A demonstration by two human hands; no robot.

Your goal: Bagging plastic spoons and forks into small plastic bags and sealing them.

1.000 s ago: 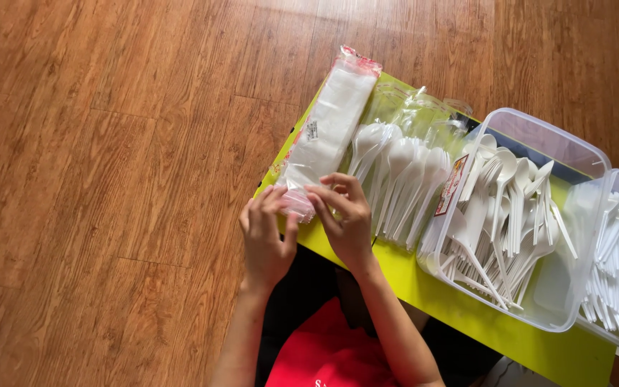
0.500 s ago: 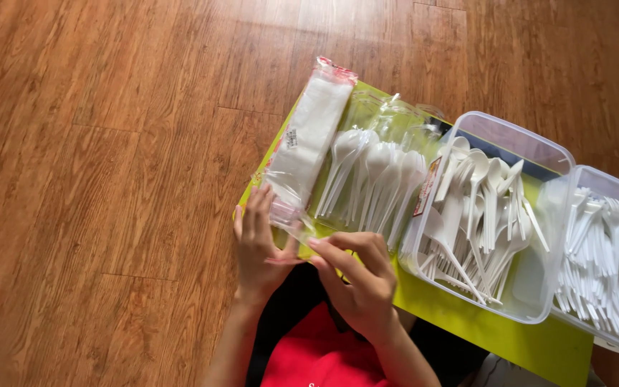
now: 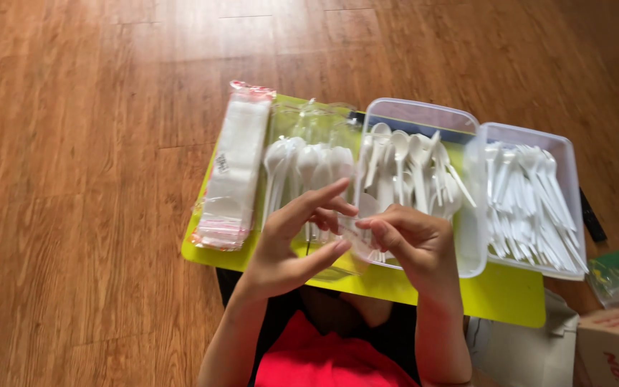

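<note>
Fingers [image 3: 331, 247] of the left hand [image 3: 288, 247] and right hand [image 3: 410, 240] pinch a small clear plastic bag [image 3: 349, 240] between them, above the near edge of the lime-green table [image 3: 510, 297]. Behind lie a stack of clear bags [image 3: 234, 168], loose white plastic spoons [image 3: 306, 168] and two clear tubs [image 3: 467, 236] of white cutlery.

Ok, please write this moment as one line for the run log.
left hand: pinches small clear bag | right hand: pinches same bag | behind: white plastic spoons, stack of bags, yellow-green table

Two bare forearms, no sleeves, hands without rings or watch, red top, black lap below
</note>
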